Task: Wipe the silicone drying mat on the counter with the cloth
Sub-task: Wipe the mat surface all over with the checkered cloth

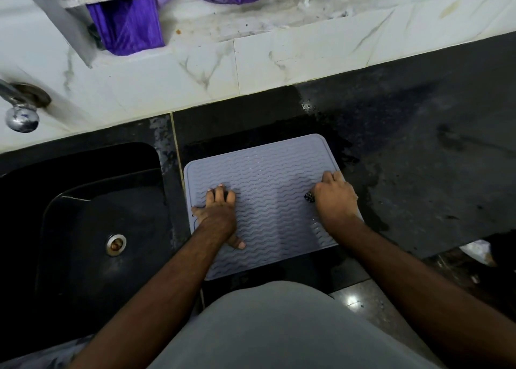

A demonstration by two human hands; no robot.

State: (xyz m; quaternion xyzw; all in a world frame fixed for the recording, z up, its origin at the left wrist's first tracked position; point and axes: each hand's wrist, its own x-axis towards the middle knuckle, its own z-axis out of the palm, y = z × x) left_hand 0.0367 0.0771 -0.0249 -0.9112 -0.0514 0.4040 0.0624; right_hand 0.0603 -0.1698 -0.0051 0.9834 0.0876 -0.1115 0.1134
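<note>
Both forearms reach from my body to one ridged drying mat (268, 198) on the dark worktop (418, 145).

Left to right: one sink (92, 229); my left hand (219, 215), flat and open, pins the mat's left side; my right hand (336, 198), its grip closed on one dark cloth (309, 197), sits near the right edge. Unwiped mat stretches leftward from it, long axis running away from me.

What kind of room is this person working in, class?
Most likely a home kitchen: a black sink with a metal drain set into a dark stone counter, a chrome tap, and a grey ribbed silicone drying mat.
</note>
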